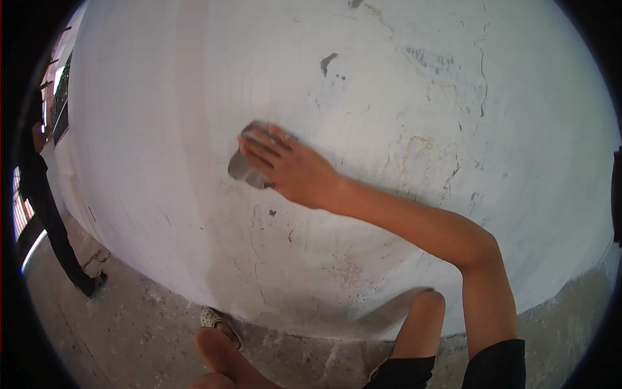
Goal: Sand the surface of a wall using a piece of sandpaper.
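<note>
near the lower edge a bent knee (424, 318) and a sandalled foot (217, 321) rest on the concrete floor (129, 324). above them the right hand (285, 165) lies flat, fingers spread, pressing a grey sanding sheet (243, 170) to the white wall (389, 97); the sheet shows under and left of the fingers. the left hand is out of view. even palm pressure would likely serve best, working toward the cracks (483, 71) up and right of the hand.

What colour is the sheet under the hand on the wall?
Grey, flat sheet pressed on the white wall by the right hand; seen in the head view.
</note>
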`<state>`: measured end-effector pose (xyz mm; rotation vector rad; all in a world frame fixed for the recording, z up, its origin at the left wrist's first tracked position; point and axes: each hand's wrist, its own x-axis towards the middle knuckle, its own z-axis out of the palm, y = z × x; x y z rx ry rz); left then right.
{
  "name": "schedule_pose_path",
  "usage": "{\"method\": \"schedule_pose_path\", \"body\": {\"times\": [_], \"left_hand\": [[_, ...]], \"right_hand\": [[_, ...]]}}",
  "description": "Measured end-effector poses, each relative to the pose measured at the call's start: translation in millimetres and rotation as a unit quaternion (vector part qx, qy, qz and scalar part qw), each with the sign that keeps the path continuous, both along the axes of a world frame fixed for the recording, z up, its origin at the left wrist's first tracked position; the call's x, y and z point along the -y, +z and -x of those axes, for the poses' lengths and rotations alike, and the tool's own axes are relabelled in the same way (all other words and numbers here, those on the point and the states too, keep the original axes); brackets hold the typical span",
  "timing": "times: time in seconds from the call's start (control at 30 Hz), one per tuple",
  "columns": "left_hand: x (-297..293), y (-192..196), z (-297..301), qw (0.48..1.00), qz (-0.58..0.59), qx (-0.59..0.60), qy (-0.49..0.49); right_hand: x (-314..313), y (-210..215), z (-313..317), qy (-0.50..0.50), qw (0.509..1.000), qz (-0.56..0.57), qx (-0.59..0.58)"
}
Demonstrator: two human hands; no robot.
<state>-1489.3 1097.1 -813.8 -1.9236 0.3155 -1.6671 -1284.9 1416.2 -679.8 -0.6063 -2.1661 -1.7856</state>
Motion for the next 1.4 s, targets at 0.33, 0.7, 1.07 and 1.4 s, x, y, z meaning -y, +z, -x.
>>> {"method": "schedule_pose_path", "body": {"times": [0.33, 0.7, 1.07, 1.4], "left_hand": [[-23.0, 39.0, -44.4, 0.997, -0.020, 0.060, -0.034], [-148.7, 23.2, -29.0, 0.948, 0.212, 0.221, -0.085], [-263.8, -40.5, 4.4, 0.858, 0.397, 0.262, 0.194], [-257.1, -44.6, 3.8, 0.832, 0.433, 0.276, 0.208]], "right_hand": [[2.5, -3.9, 13.2, 0.048, 0.997, 0.030, -0.047], [11.8, 6.9, 7.5, 0.040, 0.996, 0.084, -0.008], [-1.4, -28.1, 2.1, 0.039, 0.996, 0.084, 0.018], [-2.3, -81.3, -12.3, 0.047, 0.986, 0.085, 0.136]]}}
